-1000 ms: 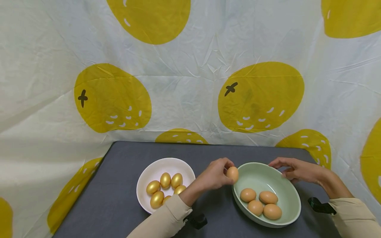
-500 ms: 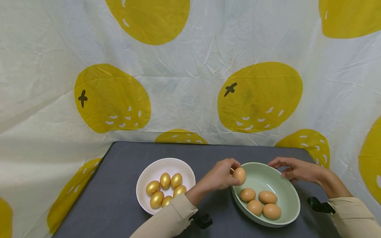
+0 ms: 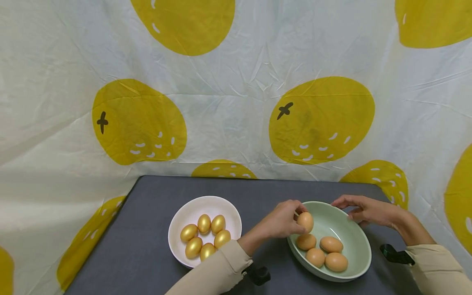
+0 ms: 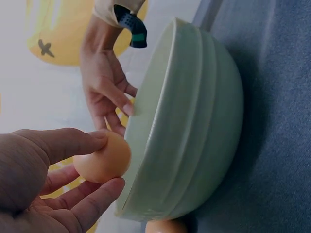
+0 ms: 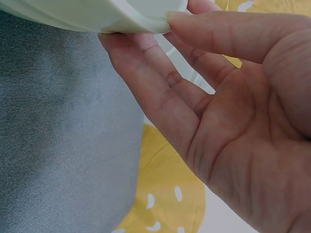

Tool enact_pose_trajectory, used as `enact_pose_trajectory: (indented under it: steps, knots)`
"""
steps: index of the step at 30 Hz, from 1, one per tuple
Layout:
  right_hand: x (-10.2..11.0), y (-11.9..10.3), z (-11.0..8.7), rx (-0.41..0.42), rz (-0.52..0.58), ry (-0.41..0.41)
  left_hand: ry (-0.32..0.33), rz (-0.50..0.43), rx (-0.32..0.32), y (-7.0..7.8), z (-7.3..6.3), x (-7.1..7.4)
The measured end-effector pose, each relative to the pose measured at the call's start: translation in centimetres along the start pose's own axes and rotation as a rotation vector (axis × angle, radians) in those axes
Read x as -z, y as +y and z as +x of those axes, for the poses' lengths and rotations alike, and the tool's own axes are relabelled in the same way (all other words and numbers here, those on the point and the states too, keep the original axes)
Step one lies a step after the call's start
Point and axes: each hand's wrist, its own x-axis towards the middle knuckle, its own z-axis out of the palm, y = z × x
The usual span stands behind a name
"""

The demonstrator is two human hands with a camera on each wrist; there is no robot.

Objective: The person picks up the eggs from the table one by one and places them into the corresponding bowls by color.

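My left hand [image 3: 285, 219] pinches a brown egg [image 3: 305, 222] between thumb and fingertips, over the left side of the green bowl [image 3: 354, 237]. In the left wrist view the held egg [image 4: 103, 158] is just beside the rim. Several brown eggs [image 3: 336, 262] lie together inside the bowl. My right hand [image 3: 372, 209] holds the bowl's far right rim. The right wrist view shows its thumb on the rim [image 5: 146, 22] and fingers against the outside.
A white bowl [image 3: 175, 241] with several golden eggs [image 3: 204, 224] stands to the left, partly behind my left sleeve. Low in the left wrist view, part of another brown egg [image 4: 166, 226] shows outside the green bowl. A lemon-print cloth [image 3: 228, 127] hangs behind the dark table [image 3: 147, 213].
My left hand has moved right and slightly nearer with the egg, from the green bowl's left rim to over its inside. My right hand has stayed on the rim.
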Motion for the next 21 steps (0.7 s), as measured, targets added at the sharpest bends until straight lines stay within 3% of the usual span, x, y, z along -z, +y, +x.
enact_pose_trajectory:
  steps: [10,21]
  knots:
    - [-0.1,0.1,0.0,-0.011,-0.014,0.022,-0.032,0.107,-0.052,0.2,0.7,-1.4]
    - [-0.2,0.1,0.0,-0.007,-0.027,0.027,-0.060,0.112,-0.059,0.3,1.4,-2.5]
